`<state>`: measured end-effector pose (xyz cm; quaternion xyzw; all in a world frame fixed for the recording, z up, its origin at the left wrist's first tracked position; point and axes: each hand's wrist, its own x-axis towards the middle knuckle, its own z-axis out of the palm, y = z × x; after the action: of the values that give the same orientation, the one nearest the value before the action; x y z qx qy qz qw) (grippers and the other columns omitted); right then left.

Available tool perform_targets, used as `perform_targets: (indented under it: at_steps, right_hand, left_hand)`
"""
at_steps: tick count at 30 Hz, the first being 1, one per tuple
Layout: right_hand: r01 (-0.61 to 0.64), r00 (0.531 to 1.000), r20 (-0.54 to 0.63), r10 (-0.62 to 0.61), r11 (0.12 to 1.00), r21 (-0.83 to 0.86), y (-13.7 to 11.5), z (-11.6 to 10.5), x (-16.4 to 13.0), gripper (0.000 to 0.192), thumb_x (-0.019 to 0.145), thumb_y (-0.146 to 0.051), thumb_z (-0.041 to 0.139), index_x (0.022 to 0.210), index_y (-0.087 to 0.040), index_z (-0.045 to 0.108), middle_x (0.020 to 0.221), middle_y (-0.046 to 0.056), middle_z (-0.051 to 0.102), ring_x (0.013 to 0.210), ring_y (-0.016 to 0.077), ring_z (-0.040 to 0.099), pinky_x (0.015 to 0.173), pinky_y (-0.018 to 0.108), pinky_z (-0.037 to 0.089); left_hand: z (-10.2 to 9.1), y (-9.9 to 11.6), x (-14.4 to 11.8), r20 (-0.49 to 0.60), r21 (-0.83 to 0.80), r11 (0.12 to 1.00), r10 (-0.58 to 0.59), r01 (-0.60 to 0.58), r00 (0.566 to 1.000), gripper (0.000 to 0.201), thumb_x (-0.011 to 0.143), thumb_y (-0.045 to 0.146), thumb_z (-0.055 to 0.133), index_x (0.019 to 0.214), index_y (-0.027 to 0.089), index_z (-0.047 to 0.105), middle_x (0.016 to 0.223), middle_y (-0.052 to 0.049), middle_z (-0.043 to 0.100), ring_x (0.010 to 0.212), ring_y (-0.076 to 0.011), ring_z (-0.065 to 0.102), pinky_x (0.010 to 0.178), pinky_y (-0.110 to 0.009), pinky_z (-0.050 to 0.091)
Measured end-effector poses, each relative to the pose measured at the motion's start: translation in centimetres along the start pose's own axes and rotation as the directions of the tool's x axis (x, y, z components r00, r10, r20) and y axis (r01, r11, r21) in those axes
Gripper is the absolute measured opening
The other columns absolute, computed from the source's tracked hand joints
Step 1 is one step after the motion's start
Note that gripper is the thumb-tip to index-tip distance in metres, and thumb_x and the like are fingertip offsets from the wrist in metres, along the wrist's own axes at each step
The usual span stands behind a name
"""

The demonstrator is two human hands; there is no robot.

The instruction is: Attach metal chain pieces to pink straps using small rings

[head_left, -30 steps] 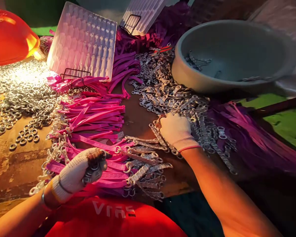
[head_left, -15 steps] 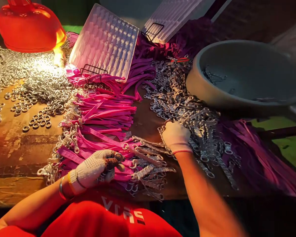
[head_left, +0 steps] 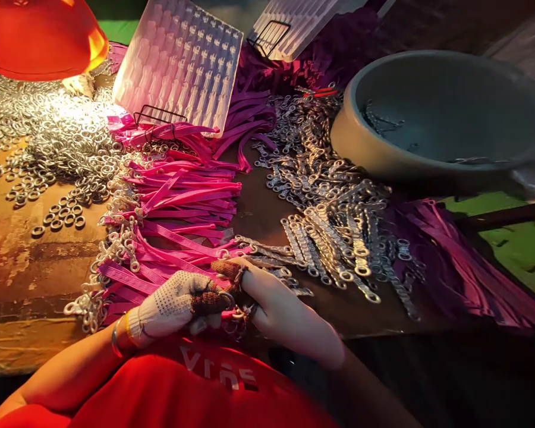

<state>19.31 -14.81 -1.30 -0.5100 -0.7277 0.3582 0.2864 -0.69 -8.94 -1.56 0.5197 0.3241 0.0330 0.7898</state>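
My left hand (head_left: 185, 303), in a dotted white glove with dark, worn fingertips, is closed in a pinch on a small metal ring (head_left: 227, 299). My right hand (head_left: 274, 303), also gloved, meets it fingertip to fingertip, its dark thumb and fingers pressed together. What the right fingers hold is mostly hidden; a pale ring end (head_left: 238, 313) shows between the hands. Beneath and behind them lie pink straps (head_left: 182, 202) with metal rings at their left ends. Just beyond my right hand, silvery braided-looking metal strips with ring ends (head_left: 312, 241) lie fanned out.
Loose metal rings (head_left: 66, 148) are heaped at left under a red lamp (head_left: 40, 38). A clear compartment tray (head_left: 178, 65) leans on a wire stand, with a second tray (head_left: 294, 27) behind. At right stands a large grey basin (head_left: 352, 137), with purple straps (head_left: 455, 261) below it.
My right hand has left the pile of metal strips and come back to meet my left hand. The left hand stays closed in nearly the same place. The view has shifted slightly.
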Motion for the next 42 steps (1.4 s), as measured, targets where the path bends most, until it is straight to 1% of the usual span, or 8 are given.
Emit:
perform_targets:
  at_steps: [8, 11, 17, 25, 28, 30, 35, 42]
  right_hand:
    - [0.031, 0.989, -0.145, -0.023, 0.998, 0.051, -1.1, 1.9, -0.2, 0.026, 0.09, -0.009, 0.044, 0.105, -0.02, 0.062, 0.099, 0.006, 0.065, 0.089, 0.0178, 0.058, 0.08, 0.029, 0.047]
    - [-0.036, 0.981, -0.193, -0.006, 0.977, -0.211, -0.5, 2.7, -0.5, 0.016, 0.083, -0.01, 0.048, 0.087, -0.019, 0.061, 0.084, 0.005, 0.063, 0.076, 0.0174, 0.055, 0.068, 0.027, 0.041]
    - [-0.06, 0.998, -0.067, 0.015, 0.674, -0.737, -0.5, 2.5, -0.7, 0.015, 0.063, -0.004, 0.056, 0.07, -0.018, 0.058, 0.074, 0.007, 0.06, 0.063, 0.0168, 0.047, 0.058, 0.032, 0.023]
    - [-0.1, 0.967, -0.25, -0.047, 0.834, -0.542, -1.0, 3.9, -1.4, 0.004, 0.069, -0.019, 0.053, 0.068, -0.019, 0.057, 0.068, 0.004, 0.06, 0.058, 0.016, 0.047, 0.058, 0.031, 0.024]
    - [-0.12, 0.951, -0.309, -0.027, 0.887, -0.446, -0.1, 4.0, -1.7, 0.01, 0.072, -0.013, 0.05, 0.069, -0.02, 0.056, 0.063, 0.002, 0.059, 0.055, 0.0144, 0.048, 0.056, 0.028, 0.027]
    - [-0.177, 0.938, -0.345, 0.02, 0.884, -0.432, 0.8, 3.4, -1.8, 0.014, 0.074, -0.011, 0.049, 0.066, -0.021, 0.053, 0.06, 0.001, 0.058, 0.054, 0.0145, 0.048, 0.055, 0.027, 0.028]
    - [-0.287, 0.894, -0.442, 0.072, 0.85, -0.442, 3.1, 1.7, -2.0, 0.017, 0.077, -0.011, 0.048, 0.078, -0.022, 0.061, 0.069, 0.004, 0.065, 0.064, 0.0191, 0.057, 0.059, 0.027, 0.035]
    - [-0.317, 0.907, -0.405, 0.115, 0.82, -0.477, 4.1, 1.9, -1.2, 0.023, 0.072, -0.003, 0.05, 0.074, -0.022, 0.063, 0.064, 0.003, 0.064, 0.059, 0.0177, 0.055, 0.057, 0.026, 0.033]
  left_hand:
    - [0.7, -1.7, 0.6, -0.219, -0.058, 0.984, 0.154, -0.17, 0.964, 0.046, 0.086, 0.056, 0.063, 0.069, 0.015, 0.053, 0.049, 0.003, 0.051, 0.041, -0.0062, 0.039, 0.042, -0.019, 0.026]
    - [1.1, -1.6, 0.6, -0.238, -0.094, 0.988, 0.097, -0.122, 0.966, 0.049, 0.088, 0.061, 0.057, 0.07, 0.016, 0.049, 0.047, 0.003, 0.049, 0.038, -0.0063, 0.038, 0.039, -0.019, 0.025]
    - [0.9, -1.0, -0.2, -0.227, 0.183, 0.976, 0.162, -0.121, 0.96, 0.039, 0.088, 0.054, 0.06, 0.08, 0.017, 0.053, 0.064, 0.001, 0.057, 0.049, -0.0072, 0.046, 0.046, -0.018, 0.035]
    - [1.6, -0.9, 0.0, -0.256, -0.144, 0.989, -0.01, -0.028, 0.967, 0.045, 0.091, 0.057, 0.052, 0.07, 0.019, 0.045, 0.047, 0.005, 0.044, 0.035, -0.0063, 0.034, 0.036, -0.02, 0.022]
    - [0.4, 0.2, 0.6, -0.268, 0.018, 0.997, 0.076, -0.074, 0.96, 0.04, 0.094, 0.05, 0.048, 0.071, 0.018, 0.047, 0.05, 0.004, 0.047, 0.038, -0.007, 0.036, 0.039, -0.02, 0.027]
    - [-1.4, 1.5, 1.7, -0.227, 0.385, 0.915, 0.223, -0.123, 0.948, 0.025, 0.093, 0.033, 0.05, 0.075, 0.016, 0.056, 0.061, 0.0, 0.058, 0.049, -0.0095, 0.048, 0.049, -0.021, 0.038]
    - [-6.0, 3.9, 7.5, -0.169, 0.954, 0.293, 0.377, 0.055, 0.911, 0.009, 0.084, 0.015, 0.057, 0.079, 0.013, 0.065, 0.081, -0.01, 0.064, 0.078, -0.0208, 0.061, 0.079, -0.033, 0.047]
    - [-6.7, 3.2, 12.3, -0.203, 0.961, 0.252, 0.386, 0.109, 0.9, 0.011, 0.082, 0.008, 0.052, 0.082, 0.012, 0.062, 0.084, -0.013, 0.062, 0.079, -0.0247, 0.062, 0.076, -0.037, 0.049]
